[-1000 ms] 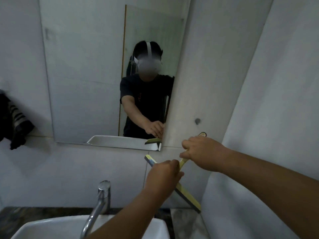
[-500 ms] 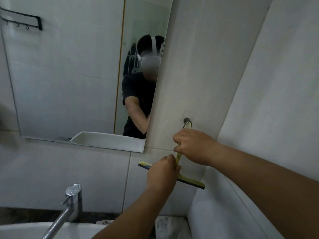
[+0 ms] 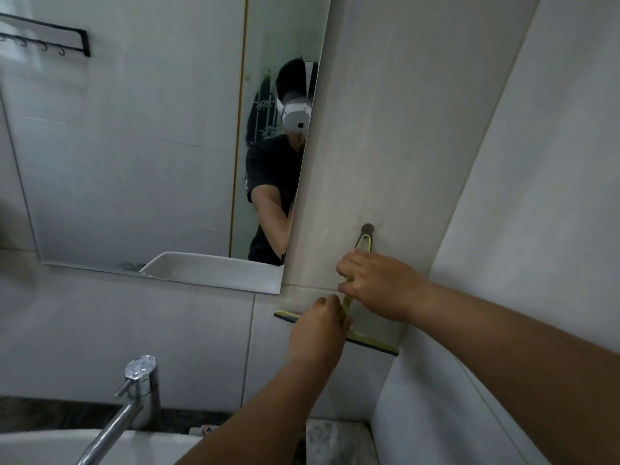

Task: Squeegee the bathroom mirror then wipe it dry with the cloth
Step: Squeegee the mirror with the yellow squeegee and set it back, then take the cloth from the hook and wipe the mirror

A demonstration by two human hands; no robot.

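My right hand (image 3: 377, 285) pinches the yellow squeegee (image 3: 360, 338) by its handle, whose loop sits on the wall hook (image 3: 368, 228) just right of the mirror (image 3: 151, 146). My left hand (image 3: 318, 325) curls around the handle lower down, at the blade below the mirror's corner.

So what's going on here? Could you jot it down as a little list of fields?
place: bathroom wall beside the mirror
tool: yellow squeegee, its handle loop at a wall hook
right hand: grips the handle
left hand: holds the squeegee where handle meets blade
blade: tilted, close to the tiles, off the mirror
faucet: lower left, over the sink
cloth: none clearly in view
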